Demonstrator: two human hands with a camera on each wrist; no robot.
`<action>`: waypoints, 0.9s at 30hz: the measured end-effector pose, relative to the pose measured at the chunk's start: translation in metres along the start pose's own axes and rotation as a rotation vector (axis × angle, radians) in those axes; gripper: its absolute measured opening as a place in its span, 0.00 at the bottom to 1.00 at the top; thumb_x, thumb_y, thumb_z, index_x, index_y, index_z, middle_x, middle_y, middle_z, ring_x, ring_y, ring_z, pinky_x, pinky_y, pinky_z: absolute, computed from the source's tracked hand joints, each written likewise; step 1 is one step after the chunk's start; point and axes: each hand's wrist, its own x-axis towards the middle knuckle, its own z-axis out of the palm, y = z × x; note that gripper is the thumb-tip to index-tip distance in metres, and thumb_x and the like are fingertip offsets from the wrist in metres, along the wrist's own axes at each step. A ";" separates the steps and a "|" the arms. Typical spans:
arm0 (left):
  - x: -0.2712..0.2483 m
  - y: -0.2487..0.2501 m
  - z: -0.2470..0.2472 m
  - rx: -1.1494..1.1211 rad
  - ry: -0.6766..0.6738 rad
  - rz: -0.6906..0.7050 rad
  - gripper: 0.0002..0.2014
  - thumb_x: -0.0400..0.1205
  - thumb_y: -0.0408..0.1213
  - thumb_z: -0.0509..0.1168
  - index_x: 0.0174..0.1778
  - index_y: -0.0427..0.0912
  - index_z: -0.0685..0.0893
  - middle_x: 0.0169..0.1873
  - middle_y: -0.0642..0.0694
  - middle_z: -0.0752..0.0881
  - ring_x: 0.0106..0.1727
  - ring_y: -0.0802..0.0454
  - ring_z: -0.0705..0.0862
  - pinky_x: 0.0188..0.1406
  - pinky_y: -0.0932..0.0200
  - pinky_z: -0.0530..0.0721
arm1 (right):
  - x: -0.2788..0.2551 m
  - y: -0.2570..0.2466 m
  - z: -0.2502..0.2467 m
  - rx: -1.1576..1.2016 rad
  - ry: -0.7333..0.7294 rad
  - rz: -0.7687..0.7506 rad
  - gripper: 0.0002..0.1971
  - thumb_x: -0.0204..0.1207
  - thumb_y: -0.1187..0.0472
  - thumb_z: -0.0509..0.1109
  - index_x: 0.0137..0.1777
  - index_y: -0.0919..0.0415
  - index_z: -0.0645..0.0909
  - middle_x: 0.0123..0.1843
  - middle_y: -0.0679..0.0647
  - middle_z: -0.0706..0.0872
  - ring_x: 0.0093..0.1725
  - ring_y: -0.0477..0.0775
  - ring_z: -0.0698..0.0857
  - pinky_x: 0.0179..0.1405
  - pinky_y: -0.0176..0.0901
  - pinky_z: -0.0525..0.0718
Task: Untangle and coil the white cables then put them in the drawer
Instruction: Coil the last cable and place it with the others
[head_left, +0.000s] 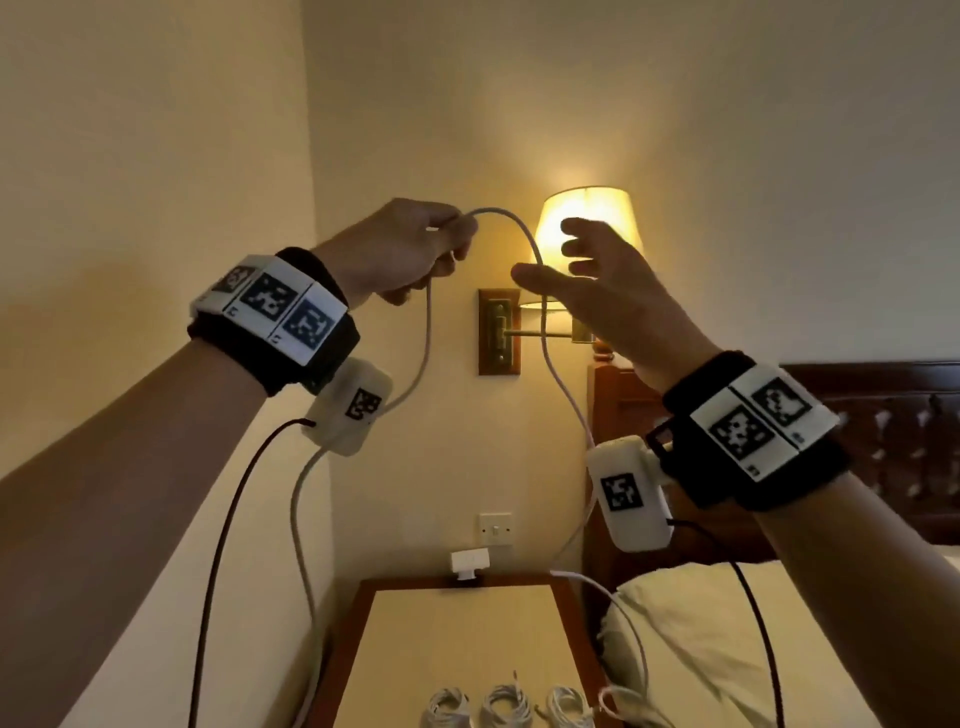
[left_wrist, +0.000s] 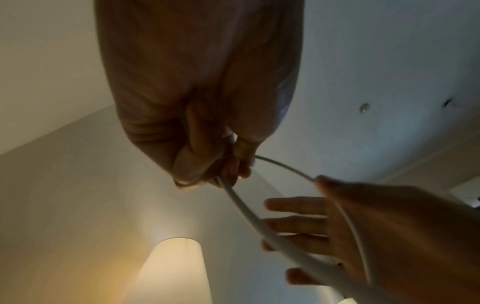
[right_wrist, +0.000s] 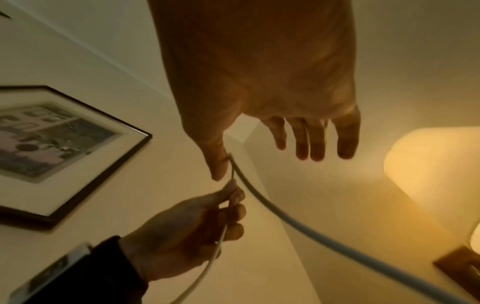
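Cream walls, lit wall lamp (head_left: 586, 223), wood nightstand (head_left: 462, 639), bed w/ dark headboard (head_left: 883, 415), prob. framed print (right_wrist: 57, 144).

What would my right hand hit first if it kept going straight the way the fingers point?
Probably the lit lamp shade: the right hand is open, fingers aimed up toward it. The white cable only brushes the thumb side. Depth is unclear, so it might pass the shade and reach the wall.

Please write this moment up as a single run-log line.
left hand: grips thin white cable, raised | right hand: open, cable across thumb | three coiled white cable bundles: on wooden nightstand
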 end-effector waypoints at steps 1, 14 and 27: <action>-0.005 0.003 0.003 0.028 -0.035 -0.004 0.17 0.86 0.57 0.56 0.37 0.52 0.78 0.33 0.52 0.76 0.28 0.59 0.69 0.24 0.62 0.68 | 0.001 -0.002 0.005 -0.023 -0.069 0.025 0.32 0.75 0.47 0.74 0.76 0.54 0.70 0.67 0.48 0.79 0.65 0.48 0.79 0.58 0.45 0.80; -0.074 -0.044 -0.021 0.197 -0.275 -0.345 0.26 0.86 0.57 0.54 0.34 0.45 0.87 0.28 0.56 0.83 0.33 0.52 0.74 0.36 0.55 0.69 | -0.032 0.037 -0.018 0.175 -0.352 0.161 0.19 0.87 0.48 0.58 0.41 0.59 0.81 0.26 0.48 0.69 0.25 0.45 0.63 0.21 0.36 0.61; -0.096 -0.064 0.049 -0.003 0.123 -0.202 0.18 0.88 0.43 0.59 0.33 0.42 0.80 0.11 0.59 0.72 0.17 0.61 0.65 0.24 0.61 0.66 | -0.033 0.067 0.022 -0.194 -0.260 0.069 0.20 0.88 0.52 0.56 0.40 0.59 0.83 0.36 0.51 0.79 0.32 0.45 0.76 0.36 0.37 0.72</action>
